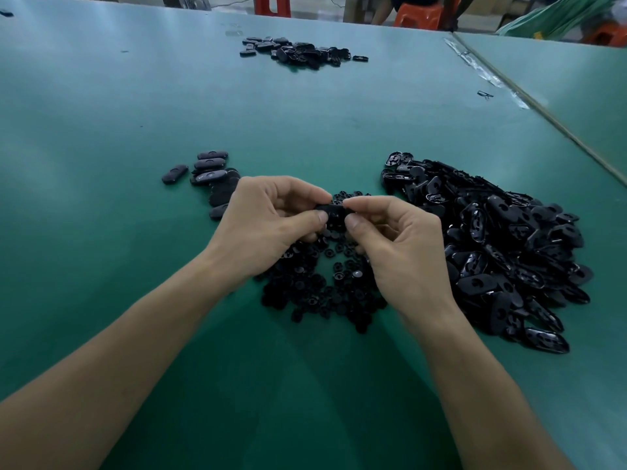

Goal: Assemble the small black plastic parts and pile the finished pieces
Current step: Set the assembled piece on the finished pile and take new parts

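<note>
Both hands are up over the green table (135,113), close to each other in the middle. The left hand (268,222) pinches one end of a small black part (334,212) with its thumb and first finger. The right hand (397,239) pinches the other end the same way. The rest of the fingers on both hands are curled in. The black part sits right between the two thumbs, and most of it is hidden, so its shape is hard to tell.

Under the hands lies a spread of tiny round bits (322,286) on the table. To the right of the right hand is a big heap of oval shells (502,245), near the wrist but not touching it. To the left, just past the left hand's knuckles, lie a few done pieces (210,164), some in a short stack and one off by itself.

Far back on the table is another heap (298,52) of black parts. Red stools (419,15) stand past the table's far edge.
</note>
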Available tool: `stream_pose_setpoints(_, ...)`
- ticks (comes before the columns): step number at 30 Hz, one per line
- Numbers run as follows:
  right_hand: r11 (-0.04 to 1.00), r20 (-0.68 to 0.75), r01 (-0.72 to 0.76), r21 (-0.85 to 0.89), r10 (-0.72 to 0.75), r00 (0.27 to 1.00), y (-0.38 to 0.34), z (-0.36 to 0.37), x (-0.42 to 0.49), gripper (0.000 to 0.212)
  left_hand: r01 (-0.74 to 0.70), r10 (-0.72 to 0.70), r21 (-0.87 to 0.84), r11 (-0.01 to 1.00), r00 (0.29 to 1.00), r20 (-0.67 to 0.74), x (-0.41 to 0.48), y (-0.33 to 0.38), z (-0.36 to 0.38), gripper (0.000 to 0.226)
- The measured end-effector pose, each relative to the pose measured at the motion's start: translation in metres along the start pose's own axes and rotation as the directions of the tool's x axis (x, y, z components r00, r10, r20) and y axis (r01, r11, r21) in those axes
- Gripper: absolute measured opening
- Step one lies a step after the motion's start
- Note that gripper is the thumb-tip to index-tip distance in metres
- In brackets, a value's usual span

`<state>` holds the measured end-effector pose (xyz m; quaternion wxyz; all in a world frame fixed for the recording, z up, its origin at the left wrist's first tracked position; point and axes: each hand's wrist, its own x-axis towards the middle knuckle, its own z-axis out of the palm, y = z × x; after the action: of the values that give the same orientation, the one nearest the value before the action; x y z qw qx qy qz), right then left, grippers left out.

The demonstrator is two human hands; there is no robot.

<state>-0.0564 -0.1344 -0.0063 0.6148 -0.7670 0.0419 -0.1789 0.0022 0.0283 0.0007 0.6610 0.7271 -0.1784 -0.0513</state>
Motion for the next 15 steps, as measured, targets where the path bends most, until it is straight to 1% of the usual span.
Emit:
stream_pose_setpoints(5, 1.0, 0.002, -0.01, -0.015, 0.01, 1.0, 0.0009, 0.0, -0.0011, 0.018, -0.01, 0.01, 0.015, 1.0, 1.0, 0.025, -0.0003, 0.0005, 0.0003, 0.024)
stream_pose_setpoints(10, 0.998, 0.021, 0.019, -0.057, -0.018, 1.0, 0.002, 0.0006, -0.0014, 0.014, -0.016, 0.015, 0.033, 0.999, 0.999, 0.031, -0.0003, -0.0007, 0.0013, 0.018)
stream_pose_setpoints(15, 0.998, 0.016, 0.027, -0.061, -0.026, 1.0, 0.0019, 0.0009, -0.0022, 0.016, -0.023, 0.021, 0.034, 0.999, 0.998, 0.055, -0.0005, -0.0007, 0.0024, 0.021)
